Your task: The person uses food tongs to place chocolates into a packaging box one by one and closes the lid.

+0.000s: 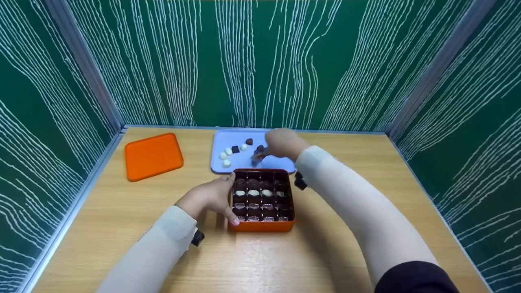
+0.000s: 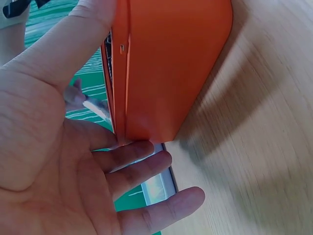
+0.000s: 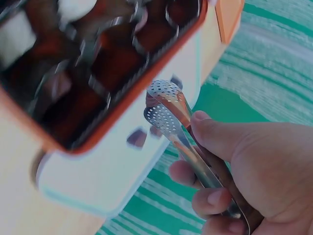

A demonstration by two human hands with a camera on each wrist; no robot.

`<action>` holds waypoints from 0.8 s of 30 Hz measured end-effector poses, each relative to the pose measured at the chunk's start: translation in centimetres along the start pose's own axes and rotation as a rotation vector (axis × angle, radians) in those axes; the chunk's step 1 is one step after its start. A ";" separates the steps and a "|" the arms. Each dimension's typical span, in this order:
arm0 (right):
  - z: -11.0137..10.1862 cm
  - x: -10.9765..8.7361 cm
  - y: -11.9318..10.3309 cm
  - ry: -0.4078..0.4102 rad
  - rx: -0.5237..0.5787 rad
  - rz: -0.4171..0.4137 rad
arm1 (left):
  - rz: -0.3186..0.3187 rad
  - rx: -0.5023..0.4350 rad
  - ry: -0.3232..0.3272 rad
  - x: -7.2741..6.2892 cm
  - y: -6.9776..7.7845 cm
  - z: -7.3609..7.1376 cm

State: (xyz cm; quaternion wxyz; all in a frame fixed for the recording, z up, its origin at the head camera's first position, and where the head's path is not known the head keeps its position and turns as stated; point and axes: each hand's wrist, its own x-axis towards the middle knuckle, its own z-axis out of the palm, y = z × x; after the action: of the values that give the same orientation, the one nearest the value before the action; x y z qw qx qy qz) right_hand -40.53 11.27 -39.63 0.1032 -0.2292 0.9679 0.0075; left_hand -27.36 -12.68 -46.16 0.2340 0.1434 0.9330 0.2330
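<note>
An orange box [image 1: 262, 227] with a dark divided insert stands on the table, with brown chocolates and a row of white chocolates [image 1: 253, 193] inside. My left hand [image 1: 213, 197] rests against its left side, thumb at the front corner and fingers at the back corner. In the left wrist view the fingers [image 2: 161, 210] are spread and nearly straight. Above the pale blue tray [image 1: 220, 140], my right hand [image 1: 283, 142] grips metal tongs [image 3: 195, 161] with perforated tips. A brown chocolate [image 3: 152, 101] shows between those tips.
White chocolates [image 1: 226, 163] and dark ones, such as a square chocolate [image 1: 235, 149], lie on the tray behind the box. At the back left lies an orange lid [image 1: 154, 156]. Green walls [image 1: 264, 65] with white lines enclose the wooden table [image 1: 195, 264].
</note>
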 end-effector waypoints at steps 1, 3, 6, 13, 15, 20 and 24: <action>-0.3 -0.3 0.6 0.003 -0.001 0.009 | 0.000 0.000 0.001 0.0 0.0 0.0; -0.8 -1.0 1.8 0.012 -0.006 0.027 | -0.003 0.000 0.001 0.2 0.0 -0.1; -1.5 -2.1 3.1 0.035 -0.018 0.043 | -0.014 0.006 0.002 0.4 -0.1 -0.2; -3.0 -5.0 4.8 0.090 -0.065 -0.031 | -0.024 0.007 0.004 0.9 -0.3 -0.4; -3.5 -6.3 4.8 0.087 -0.079 -0.055 | -0.025 0.003 0.004 0.9 -0.3 -0.4; -3.9 -9.6 4.4 0.043 -0.104 -0.116 | -0.026 -0.001 0.002 0.8 -0.1 -0.4; -3.5 -12.0 4.0 -0.009 -0.084 -0.163 | -0.025 0.009 -0.002 0.8 0.0 -0.5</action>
State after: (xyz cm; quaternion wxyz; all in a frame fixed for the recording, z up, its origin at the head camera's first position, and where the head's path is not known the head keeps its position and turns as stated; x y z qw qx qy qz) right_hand -32.52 19.95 -33.94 0.0982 -0.3114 0.9443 0.0407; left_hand -28.30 -12.57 -46.06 0.2369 0.1329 0.9355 0.2257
